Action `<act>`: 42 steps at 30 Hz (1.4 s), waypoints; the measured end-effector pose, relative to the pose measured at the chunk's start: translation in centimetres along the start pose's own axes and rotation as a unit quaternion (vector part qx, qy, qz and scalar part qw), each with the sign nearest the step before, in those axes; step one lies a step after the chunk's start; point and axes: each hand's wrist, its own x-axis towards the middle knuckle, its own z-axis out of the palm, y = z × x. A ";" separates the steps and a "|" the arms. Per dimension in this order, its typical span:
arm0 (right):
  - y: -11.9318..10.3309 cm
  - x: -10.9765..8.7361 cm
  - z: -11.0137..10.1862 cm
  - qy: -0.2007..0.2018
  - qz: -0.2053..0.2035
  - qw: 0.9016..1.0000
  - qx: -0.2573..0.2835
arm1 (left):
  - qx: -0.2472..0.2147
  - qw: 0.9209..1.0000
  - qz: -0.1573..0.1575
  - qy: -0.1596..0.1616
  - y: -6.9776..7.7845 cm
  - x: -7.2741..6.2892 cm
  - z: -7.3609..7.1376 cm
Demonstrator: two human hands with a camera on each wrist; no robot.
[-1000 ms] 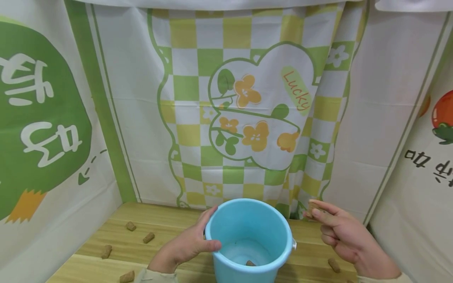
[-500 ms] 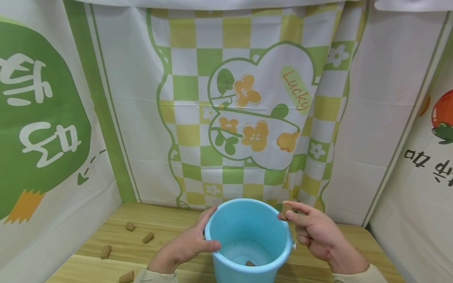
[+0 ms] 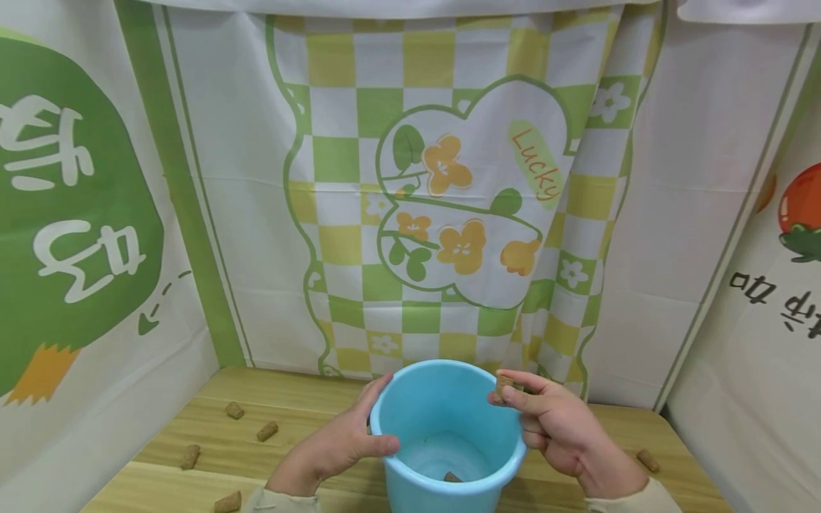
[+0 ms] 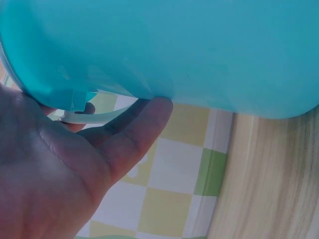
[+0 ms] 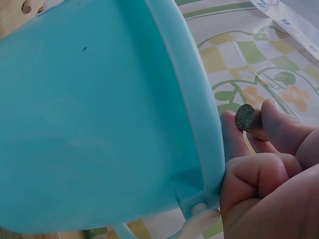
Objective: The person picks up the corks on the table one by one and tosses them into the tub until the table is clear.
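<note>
A light blue plastic bucket stands on the wooden table. At its left side my left hand holds the rim, the thumb over the edge and the fingers along the outside. The left wrist view shows those fingers touching the bucket wall. Between thumb and fingertips, my right hand pinches a brown cork by the bucket's right rim. The right wrist view shows the cork's dark end, with the curled lower fingers against the rim. Inside the bucket, one cork is partly hidden by the near rim.
Several loose corks lie on the left of the table, among them one cork near the left wrist. Another cork lies right of the right hand. Behind the table hangs a printed curtain. Cloth walls flank both sides.
My right hand has carried its cork leftward from beside the bucket to the right rim. A cork on the right of the table has come into view. The left hand keeps its hold.
</note>
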 end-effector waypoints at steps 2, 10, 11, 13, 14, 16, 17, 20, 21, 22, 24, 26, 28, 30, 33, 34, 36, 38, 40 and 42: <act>0.0 0.0 0.0 0.000 0.002 1.000 0.000 | -0.001 1.000 0.000 0.000 -0.1 0.0 0.0; -0.1 0.1 0.2 0.000 0.011 1.000 -0.006 | -0.002 1.000 -0.004 0.002 0.0 0.0 0.0; -0.1 0.1 0.2 -0.001 0.012 1.000 -0.007 | 0.000 1.000 -0.005 0.003 0.0 0.0 0.0; -0.2 0.1 0.2 -0.003 0.014 1.000 -0.012 | 0.001 1.000 -0.005 0.005 0.0 0.0 0.0; -0.2 0.1 0.2 -0.005 0.015 1.000 -0.016 | 0.001 1.000 -0.005 0.005 0.1 0.0 0.0; -0.3 0.1 0.2 -0.009 0.015 1.000 -0.022 | 0.005 1.000 -0.002 0.007 0.1 0.0 0.0; -0.3 0.1 0.2 -0.011 0.014 1.000 -0.025 | 0.006 1.000 -0.001 0.007 0.1 0.0 0.0; -0.3 0.1 0.2 -0.011 0.014 0.999 -0.031 | 0.006 1.000 -0.001 0.006 0.1 0.0 0.0; -0.4 0.1 0.2 -0.010 0.014 0.999 -0.033 | 0.007 1.000 -0.001 0.007 0.1 0.0 0.0; -0.4 0.1 0.3 -0.009 0.015 0.999 -0.034 | 0.005 1.000 -0.002 0.006 0.1 0.0 0.0; -0.4 0.2 0.3 -0.008 0.016 0.999 -0.035 | 0.006 1.000 -0.004 0.007 0.1 0.0 0.0; -0.4 0.2 0.3 -0.008 0.017 0.999 -0.037 | 0.003 1.000 -0.004 0.007 0.1 0.0 0.0; -0.4 0.2 0.3 -0.009 0.017 0.999 -0.039 | 0.003 1.000 -0.004 0.007 0.0 0.0 0.0; -0.4 0.2 0.3 -0.009 0.019 0.999 -0.040 | 0.000 1.000 -0.004 0.007 0.0 0.1 0.0; -0.4 0.2 0.3 -0.008 0.020 0.999 -0.042 | -0.003 1.000 -0.003 0.004 -0.1 0.1 0.0; -0.4 0.2 0.3 -0.009 0.020 0.999 -0.043 | -0.003 1.000 -0.003 0.003 -0.1 0.1 0.0; -0.5 0.2 0.3 -0.010 0.019 0.999 -0.043 | -0.003 1.000 -0.003 0.002 -0.1 0.1 0.0; -0.5 0.3 0.3 -0.010 0.021 0.999 -0.043 | 0.000 1.000 -0.004 0.004 -0.1 0.1 0.0; -0.5 0.3 0.3 -0.011 0.021 0.999 -0.042 | 0.002 1.000 -0.005 0.005 -0.2 0.1 0.0; -0.5 0.3 0.3 -0.010 0.024 0.999 -0.039 | 0.002 1.000 -0.007 0.007 -0.2 0.1 0.0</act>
